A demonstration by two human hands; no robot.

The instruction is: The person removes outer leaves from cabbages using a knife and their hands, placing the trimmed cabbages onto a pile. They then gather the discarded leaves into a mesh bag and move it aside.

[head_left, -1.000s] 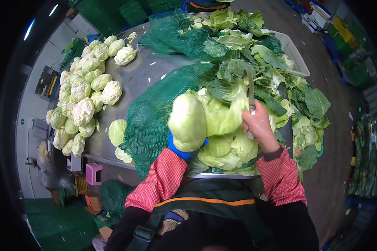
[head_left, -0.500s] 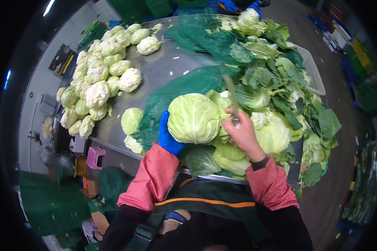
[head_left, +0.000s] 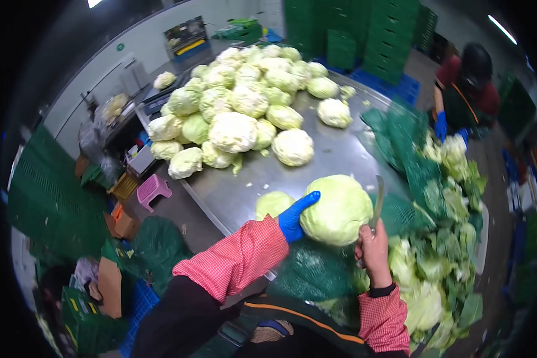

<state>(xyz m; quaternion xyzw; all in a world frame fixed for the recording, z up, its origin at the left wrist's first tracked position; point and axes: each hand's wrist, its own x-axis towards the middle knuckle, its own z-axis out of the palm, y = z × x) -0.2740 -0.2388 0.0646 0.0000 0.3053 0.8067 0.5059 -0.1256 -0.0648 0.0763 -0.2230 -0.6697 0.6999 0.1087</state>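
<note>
A round pale green cabbage (head_left: 336, 210) is held above the metal table, its left side in my blue-gloved left hand (head_left: 296, 215). The left thumb lies along the upper edge, and the other fingers are hidden beneath. My bare right hand (head_left: 373, 250) is closed round the handle of a knife (head_left: 379, 200). Its blade points up beside the cabbage's right side, and the right fingers are against or very close to the lower right of the cabbage. Behind the left hand, another cabbage (head_left: 273, 204) lies on the table. Green netting (head_left: 316, 271) spreads under the held cabbage.
A large heap of trimmed cabbages (head_left: 232, 101) covers the far left of the metal table (head_left: 221, 203). Loose leaves (head_left: 453, 256) pile up on the right. Across the table, a co-worker (head_left: 468, 89) in blue gloves handles leaves. A pink stool (head_left: 153, 192) stands on the floor at left.
My view has swung left, toward the heap. The cabbage in my left hand has moved away from the leaf pile, and its outside looks smoother and paler. The knife remains in my right hand.
</note>
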